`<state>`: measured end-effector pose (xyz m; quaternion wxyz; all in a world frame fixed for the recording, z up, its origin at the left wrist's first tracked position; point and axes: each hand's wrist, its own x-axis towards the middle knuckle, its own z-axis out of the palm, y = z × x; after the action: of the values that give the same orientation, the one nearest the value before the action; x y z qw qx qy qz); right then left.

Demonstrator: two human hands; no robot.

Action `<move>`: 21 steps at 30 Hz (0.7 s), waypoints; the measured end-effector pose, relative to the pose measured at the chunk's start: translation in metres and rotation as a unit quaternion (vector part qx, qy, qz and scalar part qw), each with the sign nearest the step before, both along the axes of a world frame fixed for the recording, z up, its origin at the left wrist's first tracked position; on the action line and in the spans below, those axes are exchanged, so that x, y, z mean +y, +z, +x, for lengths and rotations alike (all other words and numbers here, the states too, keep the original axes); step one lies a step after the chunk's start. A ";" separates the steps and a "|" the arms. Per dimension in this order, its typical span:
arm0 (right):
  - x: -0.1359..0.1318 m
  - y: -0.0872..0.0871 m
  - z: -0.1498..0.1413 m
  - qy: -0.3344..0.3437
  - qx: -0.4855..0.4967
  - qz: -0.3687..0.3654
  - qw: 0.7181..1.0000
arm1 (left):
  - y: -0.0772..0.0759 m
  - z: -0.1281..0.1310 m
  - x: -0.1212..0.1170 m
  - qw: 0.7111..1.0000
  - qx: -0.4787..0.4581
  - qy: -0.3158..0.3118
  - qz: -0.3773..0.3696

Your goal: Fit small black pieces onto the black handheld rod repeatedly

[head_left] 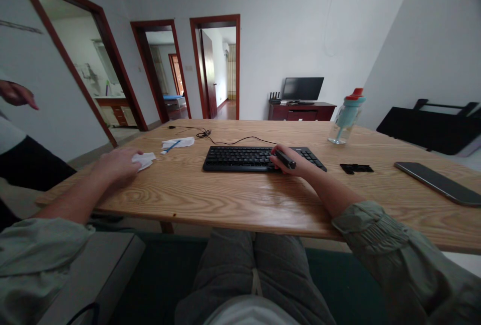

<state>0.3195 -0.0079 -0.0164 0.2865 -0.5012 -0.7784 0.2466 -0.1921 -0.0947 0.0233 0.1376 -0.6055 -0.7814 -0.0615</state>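
Observation:
A black keyboard [240, 158] lies flat near the middle of the wooden table, its cable [240, 140] running back to the left. Closed around a short, black, thick pen-like tool [286, 158] is my right hand [280, 165], over the right part of the keyboard. The tool's working end is hidden. My left hand [118, 165] is at the table's left side, slightly blurred, with its fingers closed on a crumpled white tissue [145, 160]. Just beyond it, a blue stick-like brush [172, 146] rests on another white tissue [188, 141].
Right of the keyboard lie small black pieces [356, 168] and a dark flat tablet-like device [439, 182]. A clear bottle with a red lid [343, 119] stands at the back right. Another person's hand [17, 94] shows at far left. The table's front edge [225, 222] is near my lap.

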 end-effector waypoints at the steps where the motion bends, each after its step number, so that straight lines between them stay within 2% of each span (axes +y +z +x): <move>1: 0.001 -0.001 0.000 0.002 0.003 0.005 1.000 | 0.004 0.015 0.001 0.999 0.037 -0.028 0.007; 4: 0.004 -0.006 0.002 0.005 0.015 0.017 1.000 | 0.012 0.074 0.011 0.987 0.077 -0.132 0.051; 7: 0.007 -0.012 0.005 0.000 0.027 0.023 0.999 | 0.012 0.147 0.027 0.965 0.051 -0.249 0.069; 11: 0.007 -0.012 0.008 0.017 0.016 0.064 0.998 | -0.002 0.246 0.050 0.916 0.005 -0.399 0.037; 13: 0.006 -0.010 0.009 0.028 -0.001 0.087 0.996 | -0.011 0.285 0.062 0.898 -0.024 -0.439 0.019; 16: 0.005 -0.011 0.010 0.037 -0.009 0.130 0.991 | -0.024 0.318 0.079 0.884 -0.063 -0.462 -0.009; 19: 0.003 -0.015 0.010 0.015 -0.008 0.155 0.988 | -0.034 0.326 0.091 0.872 -0.077 -0.483 -0.012; 21: 0.002 -0.018 0.011 -0.004 -0.003 0.145 0.989 | -0.040 0.324 0.094 0.861 -0.077 -0.503 -0.009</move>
<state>0.3308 -0.0064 -0.0342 0.3547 -0.4584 -0.8047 0.1287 0.1323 -0.0010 -0.0164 0.0220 -0.9107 -0.3795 -0.1618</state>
